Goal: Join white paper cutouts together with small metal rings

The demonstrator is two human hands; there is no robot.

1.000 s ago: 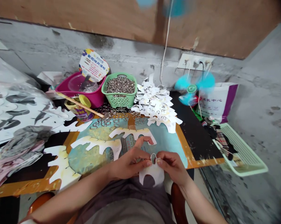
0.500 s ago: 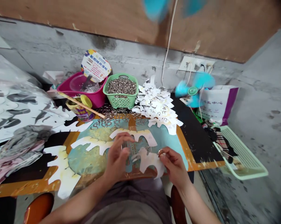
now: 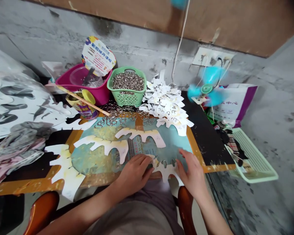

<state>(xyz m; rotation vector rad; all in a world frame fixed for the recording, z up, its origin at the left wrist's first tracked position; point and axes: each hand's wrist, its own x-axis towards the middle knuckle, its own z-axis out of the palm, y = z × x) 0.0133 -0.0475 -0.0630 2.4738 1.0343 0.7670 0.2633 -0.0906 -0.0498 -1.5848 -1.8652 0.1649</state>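
A white toothed cut-out piece [image 3: 167, 172], paper or leather I cannot tell, lies at the table's front edge with a few metal rings along its upper side. My left hand [image 3: 137, 173] is closed over its left end, thumb and fingers pinching there. At the right end is my right hand [image 3: 192, 173], thumb by the piece and fingers apart, holding nothing visible. Beyond them lie two similar yellow-edged pieces, one in the middle [image 3: 143, 134] and one to the left [image 3: 112, 147]. Another cut-out [image 3: 66, 173] overhangs the front edge further left.
Loose metal rings [image 3: 120, 116] are scattered before a green basket [image 3: 127, 94] full of rings. Finished-looking cut-outs form a pile [image 3: 168, 104] at right. A stick [image 3: 88, 103] rests across a can [image 3: 85, 112]. A blue fan [image 3: 207, 88] spins at the back right.
My right hand has opened and no longer pinches a ring. My left hand has moved right and down onto the piece's left end. The piece now lies lower and flatter.
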